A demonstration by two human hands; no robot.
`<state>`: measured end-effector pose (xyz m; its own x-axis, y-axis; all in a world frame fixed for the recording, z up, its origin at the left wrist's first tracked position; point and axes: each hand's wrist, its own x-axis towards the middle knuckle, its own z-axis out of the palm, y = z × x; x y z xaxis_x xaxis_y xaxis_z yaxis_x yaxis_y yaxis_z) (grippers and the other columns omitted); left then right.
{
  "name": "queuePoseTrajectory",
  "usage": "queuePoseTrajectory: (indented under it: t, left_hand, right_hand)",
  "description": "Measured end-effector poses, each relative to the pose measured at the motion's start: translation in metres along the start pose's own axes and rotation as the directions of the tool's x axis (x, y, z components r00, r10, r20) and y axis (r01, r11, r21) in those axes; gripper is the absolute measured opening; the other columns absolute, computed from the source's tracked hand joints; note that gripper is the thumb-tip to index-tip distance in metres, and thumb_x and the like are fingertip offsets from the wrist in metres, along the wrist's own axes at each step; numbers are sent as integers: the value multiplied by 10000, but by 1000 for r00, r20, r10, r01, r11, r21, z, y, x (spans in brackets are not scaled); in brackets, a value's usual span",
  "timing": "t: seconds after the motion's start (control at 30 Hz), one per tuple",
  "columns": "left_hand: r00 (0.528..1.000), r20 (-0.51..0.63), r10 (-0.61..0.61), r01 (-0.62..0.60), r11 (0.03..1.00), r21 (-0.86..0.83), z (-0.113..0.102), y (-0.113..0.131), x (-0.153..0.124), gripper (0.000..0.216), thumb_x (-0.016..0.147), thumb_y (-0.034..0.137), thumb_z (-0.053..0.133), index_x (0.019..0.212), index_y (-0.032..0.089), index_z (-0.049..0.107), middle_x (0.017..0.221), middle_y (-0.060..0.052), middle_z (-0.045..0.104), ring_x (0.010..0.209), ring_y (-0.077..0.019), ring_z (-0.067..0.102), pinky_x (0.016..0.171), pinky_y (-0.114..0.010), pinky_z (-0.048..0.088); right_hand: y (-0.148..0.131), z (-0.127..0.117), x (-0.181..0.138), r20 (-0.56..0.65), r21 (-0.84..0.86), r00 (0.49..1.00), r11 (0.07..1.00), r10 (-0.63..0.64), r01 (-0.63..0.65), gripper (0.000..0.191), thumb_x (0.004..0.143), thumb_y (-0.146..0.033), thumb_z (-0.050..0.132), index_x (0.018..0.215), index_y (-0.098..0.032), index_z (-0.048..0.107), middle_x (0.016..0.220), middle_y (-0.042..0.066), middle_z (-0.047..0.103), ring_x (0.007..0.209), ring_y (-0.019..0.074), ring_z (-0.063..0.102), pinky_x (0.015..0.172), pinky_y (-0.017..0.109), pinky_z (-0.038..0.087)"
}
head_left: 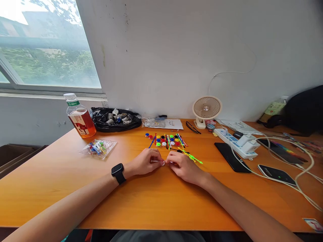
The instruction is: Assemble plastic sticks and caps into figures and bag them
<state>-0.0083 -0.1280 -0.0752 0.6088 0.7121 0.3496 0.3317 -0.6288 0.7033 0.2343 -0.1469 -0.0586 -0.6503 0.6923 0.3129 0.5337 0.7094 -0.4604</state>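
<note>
Over the middle of the table my left hand (146, 163) is closed in a pinch on a small white round piece (163, 163). My right hand (185, 167) is closed too, its fingertips just right of that piece; what they pinch, if anything, is too small to make out. Beyond the hands lie several coloured round caps (172, 139) in rows, with thin coloured plastic sticks (167, 141) between them. A bright green arrow-shaped stick (195, 158) lies beside my right hand. Left of my left hand is a clear plastic bag (99, 149) of small coloured pieces.
A tea bottle (80, 119) and a black bag of odds and ends (94, 124) stand back left. Behind are a small fan (207, 107) and eyeglasses (193, 127). On the right lie a power strip (237, 143), a black phone (232, 157), another device (276, 174) and loose white cables (309, 156).
</note>
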Motion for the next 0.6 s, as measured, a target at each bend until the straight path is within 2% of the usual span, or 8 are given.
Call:
queuePoseTrajectory:
  t: [0.43, 0.53, 0.6]
  left_hand:
    - [1000, 10, 18, -19, 1000, 22, 1, 3, 5, 89, 886, 195, 675, 831, 170, 741, 858, -58, 700, 715, -148, 590, 640, -255, 435]
    - [1000, 25, -16, 17, 1000, -19, 0, 4, 3, 112, 924, 250, 673, 862, 161, 699, 841, -38, 664, 679, -127, 539, 619, -243, 417]
    - [998, 19, -52, 54, 994, -90, -1, 4, 1, 165, 962, 324, 672, 978, 161, 686, 863, -31, 656, 690, -125, 533, 619, -237, 421]
  right_hand:
    - [1, 1, -1, 9, 4, 1000, 1000, 2, -2, 208, 985, -63, 571, 905, -214, 688, 951, 29, 674, 845, 179, 618, 779, 289, 465]
    - [-4, 0, 0, -7, 1, 1000, 1000, 15, -15, 149, 994, -115, 602, 925, -215, 689, 922, 26, 684, 828, 182, 621, 753, 290, 459]
    - [-7, -1, 1, -18, 41, 999, 998, 51, -51, 94, 1020, -209, 621, 978, -219, 704, 922, 29, 702, 802, 180, 625, 724, 291, 463]
